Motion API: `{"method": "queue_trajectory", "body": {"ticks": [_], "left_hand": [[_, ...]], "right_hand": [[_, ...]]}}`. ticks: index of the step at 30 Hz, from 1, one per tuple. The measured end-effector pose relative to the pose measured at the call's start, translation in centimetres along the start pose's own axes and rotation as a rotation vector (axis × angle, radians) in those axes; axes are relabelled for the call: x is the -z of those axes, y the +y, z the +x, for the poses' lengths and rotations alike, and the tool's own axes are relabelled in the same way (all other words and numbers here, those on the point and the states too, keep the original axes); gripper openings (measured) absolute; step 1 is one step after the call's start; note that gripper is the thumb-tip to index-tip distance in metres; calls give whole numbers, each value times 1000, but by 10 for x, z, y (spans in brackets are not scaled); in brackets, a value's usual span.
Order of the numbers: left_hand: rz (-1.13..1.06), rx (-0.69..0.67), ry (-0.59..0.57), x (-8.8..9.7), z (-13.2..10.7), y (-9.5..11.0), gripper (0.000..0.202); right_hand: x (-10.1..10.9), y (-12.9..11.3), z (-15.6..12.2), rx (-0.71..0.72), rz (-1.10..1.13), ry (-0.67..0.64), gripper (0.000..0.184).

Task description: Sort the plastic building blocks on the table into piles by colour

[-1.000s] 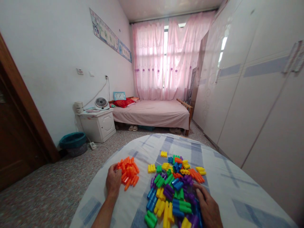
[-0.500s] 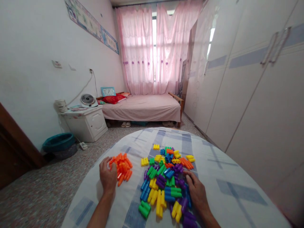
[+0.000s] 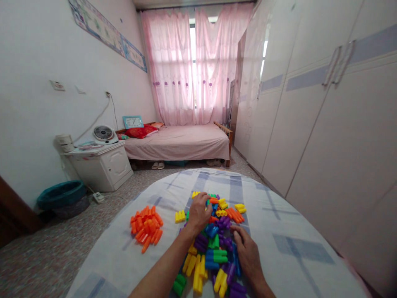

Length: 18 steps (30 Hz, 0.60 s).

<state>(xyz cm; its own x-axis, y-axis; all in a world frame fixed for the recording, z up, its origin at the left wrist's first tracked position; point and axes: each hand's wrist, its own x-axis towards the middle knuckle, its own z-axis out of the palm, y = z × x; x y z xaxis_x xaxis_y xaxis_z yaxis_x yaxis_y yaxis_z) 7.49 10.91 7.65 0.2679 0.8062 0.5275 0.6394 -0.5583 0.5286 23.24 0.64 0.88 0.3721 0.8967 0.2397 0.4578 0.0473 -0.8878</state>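
My left hand reaches over the far part of a mixed pile of plastic toy blocks shaped like joined tubes. Its thumb and index finger are apart, with the fingertips beside an orange block; nothing shows in its grasp. My right hand rests at the pile's right edge, fingers loosely stretched, close to purple blocks and a long blue block. Yellow blocks and green blocks lie at the near side. Left of my arm sits a separate heap of orange blocks. My left forearm hides part of the mixed pile.
A blue-and-white cloth covers the rounded table. Beyond it stand a bed, a white cabinet with a fan, and a teal-lined bin. A tall wardrobe lines the right side.
My left hand has moved from the orange heap rightward to the far part of the mixed pile. My right hand stays at the pile's right edge. The camera view has shifted slightly.
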Motion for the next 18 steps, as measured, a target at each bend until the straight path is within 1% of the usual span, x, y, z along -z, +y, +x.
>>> {"method": "queue_trajectory", "body": {"ticks": [4, 6, 10, 18], "left_hand": [[188, -99, -226, -32, 24, 6, 27], [239, -130, -303, -43, 30, 9, 24], [271, -127, -326, -54, 31, 11, 20], [263, -107, -303, -53, 22, 6, 19]], "right_hand": [[0, -1, -1, 3, 10, -6, 34], [0, -3, -2, -4, 17, -3, 35], [1, -5, -3, -3, 33, 17, 34], [1, -3, -3, -9, 24, -1, 33]]}}
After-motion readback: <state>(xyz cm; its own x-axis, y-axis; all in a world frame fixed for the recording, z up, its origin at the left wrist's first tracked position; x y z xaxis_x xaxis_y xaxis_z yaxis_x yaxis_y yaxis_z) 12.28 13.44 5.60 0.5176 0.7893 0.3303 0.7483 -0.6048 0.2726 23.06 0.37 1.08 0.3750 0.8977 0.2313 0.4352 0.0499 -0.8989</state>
